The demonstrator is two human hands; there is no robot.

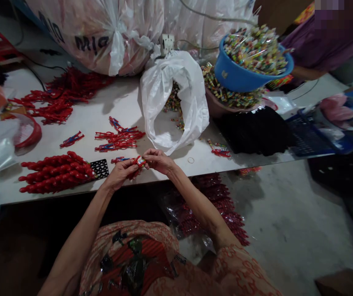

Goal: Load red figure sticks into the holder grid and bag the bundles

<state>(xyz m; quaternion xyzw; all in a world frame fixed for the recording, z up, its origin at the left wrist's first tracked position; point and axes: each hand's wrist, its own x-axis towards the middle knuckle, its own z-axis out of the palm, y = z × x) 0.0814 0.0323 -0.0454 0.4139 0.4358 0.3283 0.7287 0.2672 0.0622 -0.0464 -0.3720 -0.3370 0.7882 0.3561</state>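
Observation:
A small red toy piece (139, 160) with a pale patch is pinched between my two hands at the table's front edge. My left hand (123, 173) grips it from the left with fingers closed. From the right, my right hand (158, 160) closes its fingertips on it. Just behind my left hand lies a red and blue toy figure (121, 159), partly covered. Several more red and blue figures (117, 139) lie in a loose pile beyond. Rows of glossy red toy bodies (54, 172) stand to the left, beside a black perforated block (99, 169).
An opened white plastic bag (191, 94) holds small colourful pieces. Behind it, a blue basin (238, 78) is heaped with similar pieces. A red heap (71, 84) lies at the back left. A black sheet (256, 131) and a person in a purple garment (321, 45) are on the right.

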